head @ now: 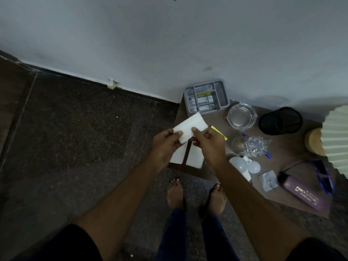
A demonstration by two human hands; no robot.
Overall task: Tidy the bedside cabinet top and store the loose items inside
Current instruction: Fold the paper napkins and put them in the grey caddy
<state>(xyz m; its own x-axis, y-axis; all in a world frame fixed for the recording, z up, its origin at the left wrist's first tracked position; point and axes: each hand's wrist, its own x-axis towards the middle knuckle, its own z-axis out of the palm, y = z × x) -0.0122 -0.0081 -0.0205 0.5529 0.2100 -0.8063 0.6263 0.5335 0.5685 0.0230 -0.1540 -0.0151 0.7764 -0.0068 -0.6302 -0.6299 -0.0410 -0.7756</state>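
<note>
A folded white tissue is held above the left end of the brown cabinet top. My left hand pinches its near left edge with thumb on top. My right hand pinches its near right edge. Two more white tissues lie flat on the cabinet under my hands. A yellow strip sticks out beside my right hand. A blue pen lies under crumpled clear plastic.
A grey divided organiser tray stands by the wall. Right of it are a glass ashtray, a black mesh cup, two white bulbs, a grey packet, a purple case, blue glasses and a pleated lampshade.
</note>
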